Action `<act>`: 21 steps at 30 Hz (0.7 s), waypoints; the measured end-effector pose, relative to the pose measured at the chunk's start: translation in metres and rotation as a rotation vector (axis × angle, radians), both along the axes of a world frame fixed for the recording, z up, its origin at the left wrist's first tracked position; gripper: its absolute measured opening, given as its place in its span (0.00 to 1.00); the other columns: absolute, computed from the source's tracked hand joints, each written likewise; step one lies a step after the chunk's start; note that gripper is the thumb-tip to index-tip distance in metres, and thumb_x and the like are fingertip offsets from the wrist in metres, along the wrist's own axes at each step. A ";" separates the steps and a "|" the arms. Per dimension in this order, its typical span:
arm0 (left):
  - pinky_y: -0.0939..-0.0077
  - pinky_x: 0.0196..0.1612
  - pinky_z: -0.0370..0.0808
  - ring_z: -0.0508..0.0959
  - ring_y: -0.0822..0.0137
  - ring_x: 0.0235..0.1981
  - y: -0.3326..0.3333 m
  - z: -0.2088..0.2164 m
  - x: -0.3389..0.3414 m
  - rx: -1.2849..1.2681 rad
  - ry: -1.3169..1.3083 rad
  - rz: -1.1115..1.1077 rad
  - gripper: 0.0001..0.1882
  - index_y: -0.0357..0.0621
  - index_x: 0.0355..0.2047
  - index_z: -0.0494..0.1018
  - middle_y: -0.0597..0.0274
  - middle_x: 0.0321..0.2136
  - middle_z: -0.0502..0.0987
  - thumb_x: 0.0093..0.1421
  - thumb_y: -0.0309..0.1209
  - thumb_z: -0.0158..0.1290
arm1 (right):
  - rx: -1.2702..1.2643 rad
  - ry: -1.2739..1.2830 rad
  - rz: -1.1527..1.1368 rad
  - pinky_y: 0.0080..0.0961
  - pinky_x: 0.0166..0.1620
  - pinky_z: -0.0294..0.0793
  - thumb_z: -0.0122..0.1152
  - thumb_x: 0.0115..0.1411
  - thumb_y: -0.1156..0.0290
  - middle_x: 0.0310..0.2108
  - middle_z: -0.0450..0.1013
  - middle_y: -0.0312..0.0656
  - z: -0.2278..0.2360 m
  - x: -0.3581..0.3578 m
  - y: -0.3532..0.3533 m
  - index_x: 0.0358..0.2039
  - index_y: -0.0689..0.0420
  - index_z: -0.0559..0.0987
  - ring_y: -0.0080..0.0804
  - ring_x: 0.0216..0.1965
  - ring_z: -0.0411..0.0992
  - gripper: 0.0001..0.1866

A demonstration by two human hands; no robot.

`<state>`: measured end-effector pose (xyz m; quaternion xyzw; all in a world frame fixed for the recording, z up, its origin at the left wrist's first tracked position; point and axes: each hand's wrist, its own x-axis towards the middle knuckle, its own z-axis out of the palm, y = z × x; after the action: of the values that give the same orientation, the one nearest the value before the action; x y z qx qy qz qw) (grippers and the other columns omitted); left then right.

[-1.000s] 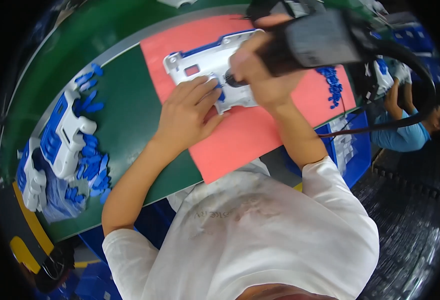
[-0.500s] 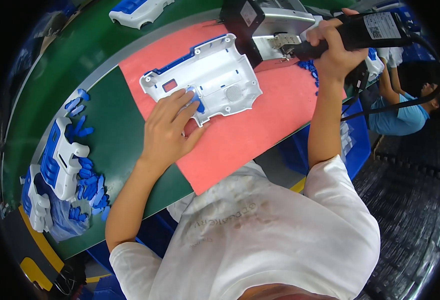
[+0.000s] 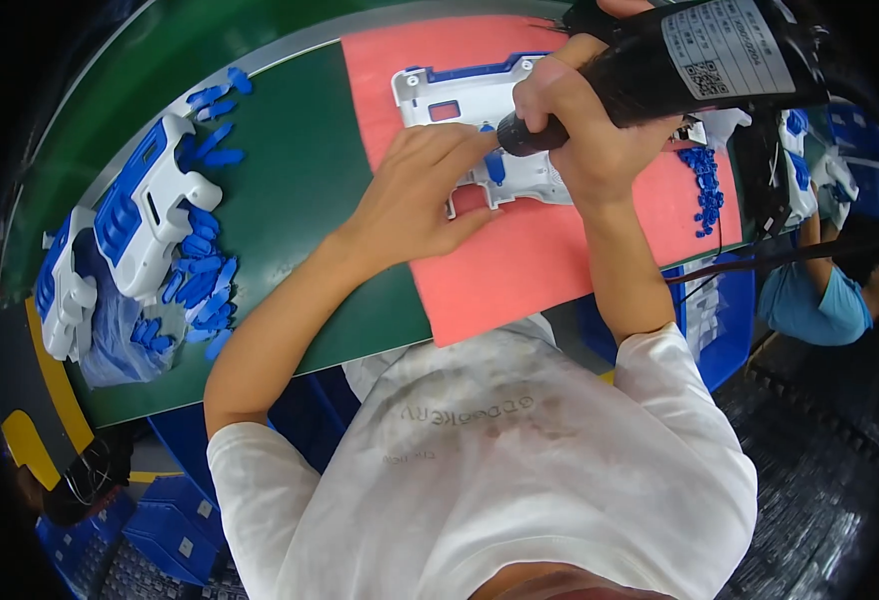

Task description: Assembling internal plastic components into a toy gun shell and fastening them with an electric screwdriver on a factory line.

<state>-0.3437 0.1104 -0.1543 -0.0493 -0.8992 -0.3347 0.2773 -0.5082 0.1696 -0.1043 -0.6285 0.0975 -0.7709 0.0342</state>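
A white plastic housing (image 3: 505, 95) with blue trim lies hollow side up on the red mat. Across its near part sits a small blue plastic piece (image 3: 496, 168). My left hand (image 3: 415, 190) holds the housing at its near left side, fingertips by the blue piece, thumb at the near edge. Wrapped in my right hand (image 3: 600, 135) is a black electric screwdriver (image 3: 650, 75), tilted so that its tip points at the blue piece. My fingers and the tool's nose hide the exact point of contact. The right part of the housing is behind my right hand.
Small blue parts (image 3: 702, 190) form a strip on the right of the red mat (image 3: 460, 290). Blue and white housings (image 3: 145, 205), loose blue pieces (image 3: 200, 280) and a plastic bag (image 3: 125, 335) lie left. A cable (image 3: 760, 262) runs right, near another person (image 3: 820, 305).
The screwdriver came down and left from the metal fixture to the blue piece. My left hand stayed at the housing. The whole view shifted, so the table appears moved.
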 end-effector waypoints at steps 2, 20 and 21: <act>0.62 0.51 0.66 0.71 0.53 0.48 0.000 -0.001 0.001 0.012 0.006 0.017 0.30 0.40 0.49 0.69 0.54 0.43 0.73 0.44 0.34 0.62 | -0.023 0.002 0.051 0.19 0.23 0.66 0.60 0.52 0.81 0.17 0.67 0.39 0.002 0.006 -0.006 0.54 0.63 0.56 0.23 0.16 0.66 0.31; 0.62 0.51 0.66 0.73 0.52 0.45 -0.001 -0.009 0.002 0.053 0.035 0.031 0.27 0.39 0.45 0.69 0.51 0.42 0.73 0.43 0.33 0.62 | 0.602 -0.198 -0.311 0.31 0.23 0.72 0.50 0.50 0.90 0.19 0.67 0.43 0.014 0.034 0.032 0.53 0.63 0.57 0.28 0.14 0.65 0.29; 0.62 0.51 0.66 0.73 0.52 0.45 -0.001 -0.010 0.002 0.047 0.032 0.029 0.27 0.39 0.45 0.69 0.51 0.42 0.73 0.43 0.33 0.62 | 0.603 -0.199 -0.311 0.31 0.23 0.72 0.50 0.50 0.90 0.19 0.67 0.43 0.014 0.034 0.032 0.53 0.63 0.57 0.28 0.14 0.65 0.29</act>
<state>-0.3418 0.1097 -0.1639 -0.0349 -0.8873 -0.3506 0.2977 -0.4742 0.2018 -0.0906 -0.4895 0.4117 -0.7608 0.1098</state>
